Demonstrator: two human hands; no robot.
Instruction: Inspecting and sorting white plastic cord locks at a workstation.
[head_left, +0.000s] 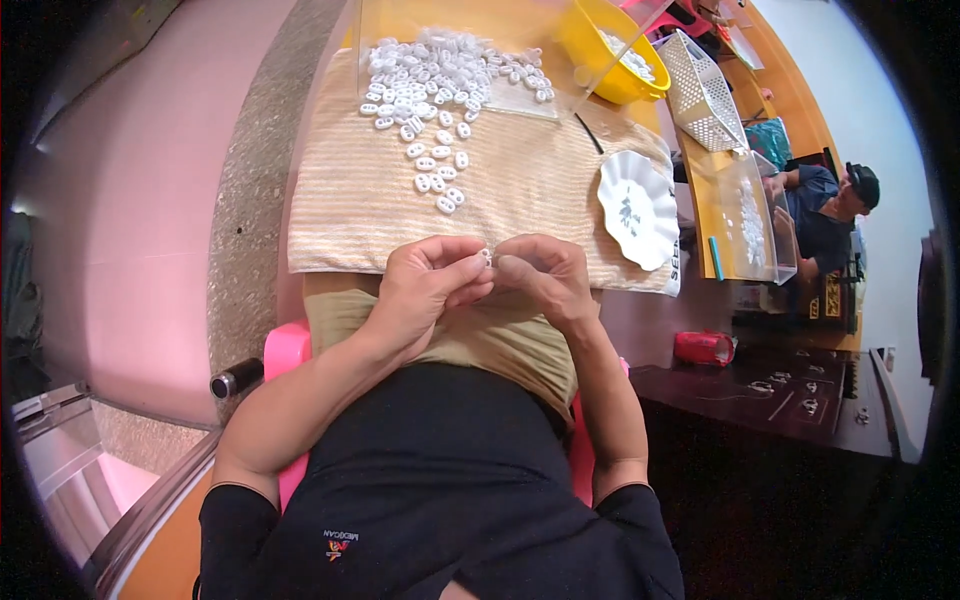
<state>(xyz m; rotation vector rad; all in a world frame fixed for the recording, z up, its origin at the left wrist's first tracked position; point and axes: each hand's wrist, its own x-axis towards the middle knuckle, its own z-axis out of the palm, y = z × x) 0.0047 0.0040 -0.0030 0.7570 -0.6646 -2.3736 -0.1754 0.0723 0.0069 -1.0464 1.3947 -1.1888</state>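
My left hand [425, 288] and my right hand [545, 275] meet at the near edge of a striped beige cloth [350, 200]. Between their fingertips they pinch one small white plastic piece [486, 257]. Many more of the same white oval pieces [435, 85] lie heaped and scattered at the far side of the cloth, with a loose trail reaching toward my hands.
A white scalloped plate [638, 208] lies at the cloth's right. Behind it stand a yellow bowl [600, 50] with white pieces and a white mesh basket [700, 90]. Another person [825, 205] sits at the right by a clear tray. A red object [704, 347] lies below.
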